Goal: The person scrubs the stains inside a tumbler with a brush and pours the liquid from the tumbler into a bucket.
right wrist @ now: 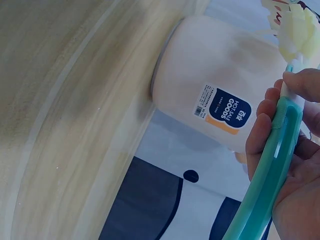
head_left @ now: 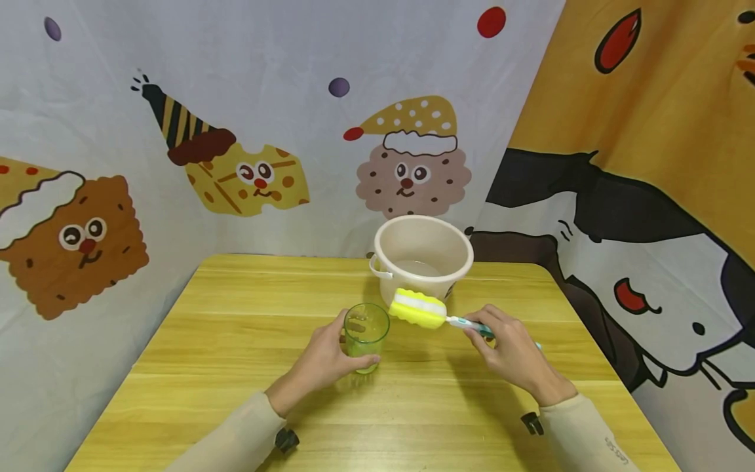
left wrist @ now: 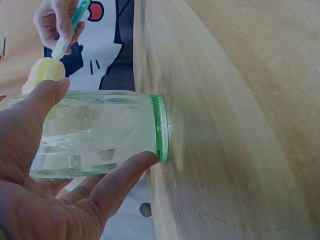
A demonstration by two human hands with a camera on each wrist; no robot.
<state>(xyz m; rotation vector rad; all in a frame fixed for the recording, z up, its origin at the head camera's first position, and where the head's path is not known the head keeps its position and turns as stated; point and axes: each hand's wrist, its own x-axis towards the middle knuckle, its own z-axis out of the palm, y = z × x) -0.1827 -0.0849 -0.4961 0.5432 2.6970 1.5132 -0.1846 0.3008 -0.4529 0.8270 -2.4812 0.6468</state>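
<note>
A clear green-tinted glass point(head_left: 366, 335) stands upright on the table, and my left hand point(head_left: 323, 359) grips it around the side. In the left wrist view, the thumb and fingers lie along the wall of the glass point(left wrist: 100, 135), one fingertip near its thick green base. My right hand point(head_left: 508, 344) holds a sponge bottle brush by its teal and white handle point(right wrist: 280, 145). The brush's yellow and white sponge head point(head_left: 419, 308) points left, up off the table, between the glass and the bucket. Thumb and fingertips pinch the handle close to its neck.
Behind the brush stands a cream bucket point(head_left: 422, 252) with a side handle and a little water inside. Its label point(right wrist: 223, 109) faces the right wrist camera. The wooden table point(head_left: 248, 308) reaches back to a cartoon-printed cloth point(head_left: 283, 78).
</note>
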